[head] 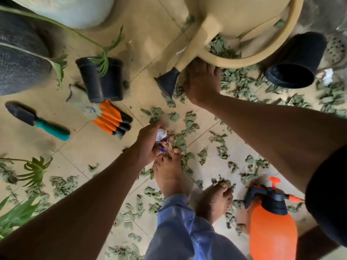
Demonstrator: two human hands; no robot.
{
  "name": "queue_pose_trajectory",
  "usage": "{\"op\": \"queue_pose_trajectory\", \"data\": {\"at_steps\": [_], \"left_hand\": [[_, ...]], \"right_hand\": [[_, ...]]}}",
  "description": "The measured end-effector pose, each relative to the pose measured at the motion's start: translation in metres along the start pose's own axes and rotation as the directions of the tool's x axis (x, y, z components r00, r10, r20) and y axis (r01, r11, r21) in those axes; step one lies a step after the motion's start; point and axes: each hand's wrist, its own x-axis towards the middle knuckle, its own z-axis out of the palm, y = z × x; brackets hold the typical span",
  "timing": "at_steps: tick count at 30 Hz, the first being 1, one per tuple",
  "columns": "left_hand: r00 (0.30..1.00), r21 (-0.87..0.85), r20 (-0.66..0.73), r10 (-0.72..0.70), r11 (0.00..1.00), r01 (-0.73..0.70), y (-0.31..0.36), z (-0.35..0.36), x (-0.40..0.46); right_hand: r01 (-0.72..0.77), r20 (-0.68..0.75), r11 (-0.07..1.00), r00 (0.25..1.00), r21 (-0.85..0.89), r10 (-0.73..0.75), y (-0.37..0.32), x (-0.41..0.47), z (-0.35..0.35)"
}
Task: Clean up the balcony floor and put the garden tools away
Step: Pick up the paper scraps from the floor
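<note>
Close to the person's feet, an orange spray bottle (270, 222) lies on the floor (84, 147) among dry leaves (189, 126). A little farther out, the left hand (152, 143) has its grip clamped on a crumpled white and purple scrap (161, 136), low over the leaves. The trowel (37, 121) and the gloves (105, 115) lie off to the left of that hand, so the left hand is nearer to them. The trowel's long way runs up-left to down-right. Farthest out, the right hand (201, 83) reaches the watering can (225, 25), touching its curved handle right beside the spout. I cannot tell if that grip is closed.
</note>
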Motion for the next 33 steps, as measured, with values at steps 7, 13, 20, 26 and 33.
{"op": "queue_pose_trajectory", "data": {"at_steps": [7, 13, 20, 26, 33], "left_hand": [[1.0, 0.027, 0.004, 0.011, 1.0, -0.011, -0.003, -0.005, -0.003], [0.999, 0.079, -0.025, 0.021, 0.997, -0.019, -0.011, 0.003, -0.007], [0.999, 0.176, -0.027, 0.043, 0.984, -0.037, -0.014, 0.0, -0.001], [0.996, 0.117, -0.058, 0.066, 0.991, -0.059, -0.021, -0.007, -0.003], [1.0, 0.115, -0.005, 0.029, 0.993, -0.028, -0.048, 0.008, -0.018]], "right_hand": [[0.048, -0.04, 0.999, 0.998, 0.002, -0.048, 0.001, -0.028, 0.002], [0.136, -0.039, 0.987, 0.989, -0.086, -0.139, 0.005, -0.041, 0.007], [0.241, -0.026, 0.95, 0.968, -0.201, -0.251, 0.002, 0.027, -0.011], [0.337, 0.009, 0.916, 0.939, -0.215, -0.344, 0.002, -0.011, 0.001], [0.208, -0.069, 0.975, 0.977, 0.083, -0.203, 0.037, -0.13, 0.014]]}}
